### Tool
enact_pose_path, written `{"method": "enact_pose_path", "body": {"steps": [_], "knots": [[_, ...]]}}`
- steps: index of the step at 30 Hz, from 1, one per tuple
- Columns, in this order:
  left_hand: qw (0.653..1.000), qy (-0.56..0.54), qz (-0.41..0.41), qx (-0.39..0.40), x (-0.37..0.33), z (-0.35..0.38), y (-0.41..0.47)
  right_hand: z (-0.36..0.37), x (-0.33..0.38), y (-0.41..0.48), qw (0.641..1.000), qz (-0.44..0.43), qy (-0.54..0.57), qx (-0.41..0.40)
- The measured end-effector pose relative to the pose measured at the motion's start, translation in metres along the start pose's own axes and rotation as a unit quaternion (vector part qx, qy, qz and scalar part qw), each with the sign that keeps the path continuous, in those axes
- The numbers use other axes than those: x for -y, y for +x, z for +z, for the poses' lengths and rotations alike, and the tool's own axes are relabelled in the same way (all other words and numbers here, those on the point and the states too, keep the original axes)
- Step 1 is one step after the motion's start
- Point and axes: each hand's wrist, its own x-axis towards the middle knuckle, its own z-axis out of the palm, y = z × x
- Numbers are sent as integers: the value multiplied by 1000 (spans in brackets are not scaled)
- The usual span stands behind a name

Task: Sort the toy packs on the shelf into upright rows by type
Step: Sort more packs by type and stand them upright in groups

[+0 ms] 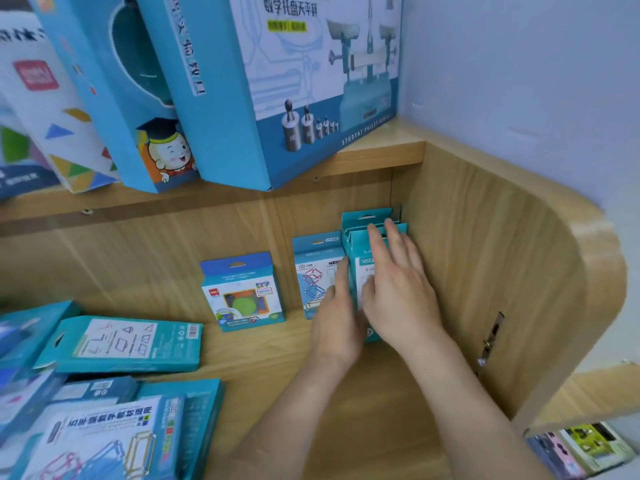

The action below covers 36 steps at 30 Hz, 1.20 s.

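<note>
A row of teal packs [360,230] stands upright in the back right corner of the shelf. My right hand [398,289] lies flat with straight fingers against the front pack of that row. My left hand [337,313] presses its left side with straight fingers. Just left stands a blue pack with cube frames [311,268], upright against the back wall. Further left a blue pack with a green disc [242,292] also stands upright. A teal pack with shape drawings [121,344] lies flat at the left. More packs lie piled at the front left [104,438].
The wooden shelf board [270,368] is bare between the pile and my arms. A curved wooden side wall [502,271] closes the right, with a metal bracket [490,341]. Large blue boxes [294,81] stand on the shelf above. Coloured packs [581,445] sit lower right.
</note>
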Motion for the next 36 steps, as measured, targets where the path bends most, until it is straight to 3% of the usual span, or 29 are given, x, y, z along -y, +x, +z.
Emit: {"method": "enact_pose_path", "body": {"steps": [4, 10, 14, 20, 26, 30, 36], "knots": [[995, -80, -31, 54, 10, 10, 1, 0, 6, 9, 999, 25, -42, 18], [999, -26, 2, 21, 12, 12, 3, -3, 13, 13, 997, 44, -51, 25], [992, -121, -26, 16, 5, 11, 4, -3, 11, 18, 998, 36, -52, 29], [988, -143, -48, 28, 4, -5, 4, -5, 6, 26, 998, 24, -47, 35], [1000, 5, -1, -10, -9, -7, 6, 5, 7, 10, 998, 2, 3, -57], [999, -12, -31, 9, -15, -9, 4, 10, 5, -3, 994, -16, 21, -111], [999, -36, 0, -33, -11, -20, -2, 2, 0, -19, 987, -36, 75, -140]]}}
